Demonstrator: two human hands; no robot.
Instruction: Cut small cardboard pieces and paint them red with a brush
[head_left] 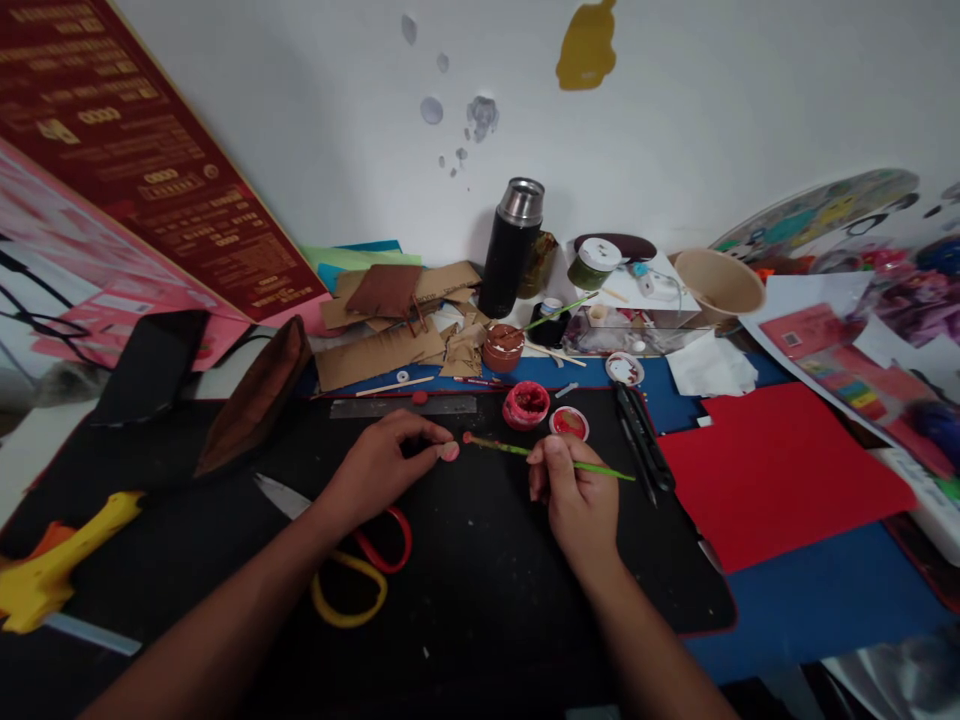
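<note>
Between the thumb and forefinger of my left hand point(391, 462) is a small round disc point(449, 452), partly pinkish red and partly tan. My right hand point(577, 490) grips a thin green paintbrush point(517, 450) like a pen. The brush's reddish tip points left, a short gap from the disc. Just beyond the brush stands an open jar of red paint point(526, 404), with its red-smeared lid point(569, 423) beside it. A small red piece point(420, 398) rests on a clear ruler point(375, 407) behind my left hand. Scissors point(360, 570) with red and yellow handles lie partly under my left forearm.
A yellow glue gun point(67, 560) and a brown pouch point(255, 400) lie at left. Cardboard scraps point(375, 350), a black thermos point(510, 250) and a brown paint jar point(503, 347) stand behind. At right are a black cutter point(645, 440) and red sheet point(787, 475).
</note>
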